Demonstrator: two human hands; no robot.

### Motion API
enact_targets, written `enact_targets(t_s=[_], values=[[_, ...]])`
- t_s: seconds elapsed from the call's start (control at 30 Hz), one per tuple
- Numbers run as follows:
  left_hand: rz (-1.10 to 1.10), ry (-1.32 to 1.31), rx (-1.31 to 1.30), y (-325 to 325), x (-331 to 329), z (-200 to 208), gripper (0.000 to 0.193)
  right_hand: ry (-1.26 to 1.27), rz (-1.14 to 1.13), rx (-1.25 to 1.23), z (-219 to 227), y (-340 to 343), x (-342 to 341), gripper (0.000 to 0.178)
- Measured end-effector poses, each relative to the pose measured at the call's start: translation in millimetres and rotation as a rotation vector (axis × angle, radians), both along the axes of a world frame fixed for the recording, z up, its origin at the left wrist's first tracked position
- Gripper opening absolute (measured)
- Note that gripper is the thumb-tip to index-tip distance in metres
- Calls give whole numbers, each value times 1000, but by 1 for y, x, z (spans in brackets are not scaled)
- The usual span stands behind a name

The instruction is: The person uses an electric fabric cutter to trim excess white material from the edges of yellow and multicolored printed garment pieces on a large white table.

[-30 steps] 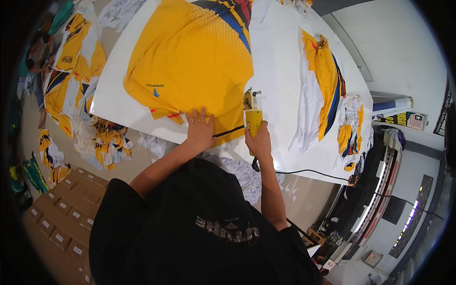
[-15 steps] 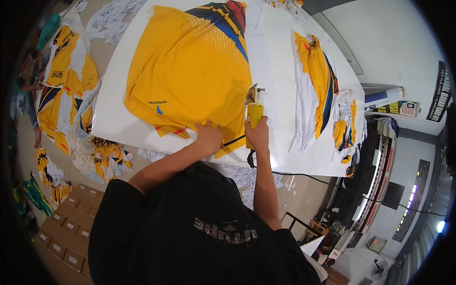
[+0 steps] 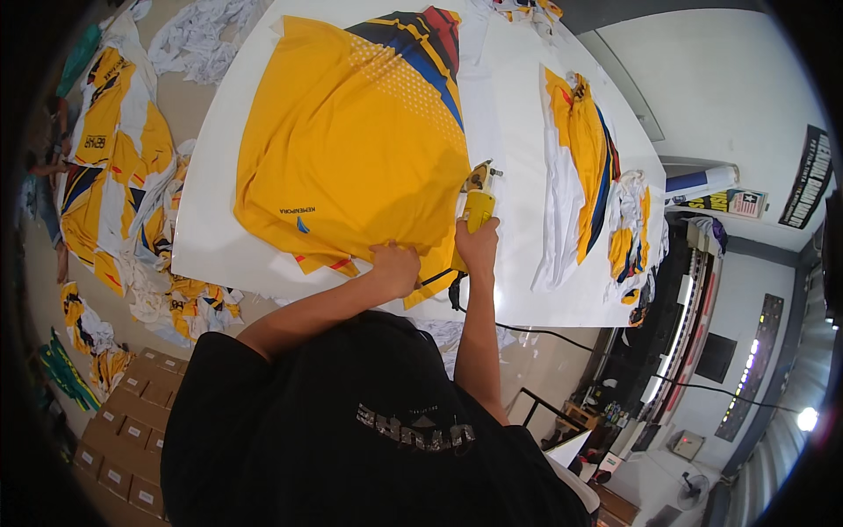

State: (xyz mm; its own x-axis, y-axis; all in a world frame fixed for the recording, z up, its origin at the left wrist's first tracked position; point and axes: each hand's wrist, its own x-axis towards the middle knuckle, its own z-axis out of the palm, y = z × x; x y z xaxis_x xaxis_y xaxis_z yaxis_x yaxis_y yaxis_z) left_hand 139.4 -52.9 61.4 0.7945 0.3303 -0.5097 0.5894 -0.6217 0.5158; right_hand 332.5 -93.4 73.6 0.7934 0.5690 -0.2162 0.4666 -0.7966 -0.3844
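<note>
The right hand (image 3: pixel 477 244) is wrapped around the yellow body of the cutter (image 3: pixel 479 209), fingers and thumb closed on it, with the metal head (image 3: pixel 479 178) clear of the grip at the right edge of the yellow cloth (image 3: pixel 351 140). The left hand (image 3: pixel 397 268) rests on the near part of that cloth, left of the cutter, its fingers bent and drawn together; whether they pinch the fabric or only press on it, I cannot tell. The cloth lies spread out, softly creased, on the white surface (image 3: pixel 211 202), with blue, black and red stripes across its far right corner and a patch of pale dots beside them. A black cord (image 3: pixel 544 331) trails off to the right beyond the near edge of the surface. On the right part of the surface, well apart from the cloth, lies a long folded garment (image 3: pixel 580 167) in yellow and white, and just beside it a crumpled bundle (image 3: pixel 627 237). Yellow-and-white pieces (image 3: pixel 114 149) lie on the floor at left, near brown boxes (image 3: pixel 132 448).
</note>
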Motion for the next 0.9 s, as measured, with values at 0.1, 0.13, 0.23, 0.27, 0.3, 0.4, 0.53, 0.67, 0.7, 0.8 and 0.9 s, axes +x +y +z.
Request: enact_targets(t_s=[0.1,0.13,0.23,0.27,0.3,0.4,0.53,0.67,0.7,0.8,0.9], values=[[-15,5,-8,4,-2,-1,80,36,-19,15,8,10,-5,63],[-25,8,-7,5,-2,-1,82,28,-32,17,7,13,-4,64],[-24,12,-2,5,-3,0,81,-6,-55,20,0,24,7,67],[-24,-3,18,5,-4,1,79,-30,-62,24,-4,27,15,69],[-23,-17,37,4,-6,1,77,-53,-67,28,-8,31,25,70],[-46,13,14,8,-2,8,72,-140,-80,70,-29,38,86,72],[-109,21,39,13,-7,9,64,-86,-248,213,-42,53,149,77],[95,-45,141,25,5,-1,68,25,-321,492,-53,11,134,73],[219,-106,217,26,13,-16,72,13,-310,504,-53,-2,124,72],[385,-246,424,20,27,-37,96,16,-356,509,-52,-74,107,70],[393,-213,438,11,22,-39,121,41,-368,489,-37,-143,105,69]])
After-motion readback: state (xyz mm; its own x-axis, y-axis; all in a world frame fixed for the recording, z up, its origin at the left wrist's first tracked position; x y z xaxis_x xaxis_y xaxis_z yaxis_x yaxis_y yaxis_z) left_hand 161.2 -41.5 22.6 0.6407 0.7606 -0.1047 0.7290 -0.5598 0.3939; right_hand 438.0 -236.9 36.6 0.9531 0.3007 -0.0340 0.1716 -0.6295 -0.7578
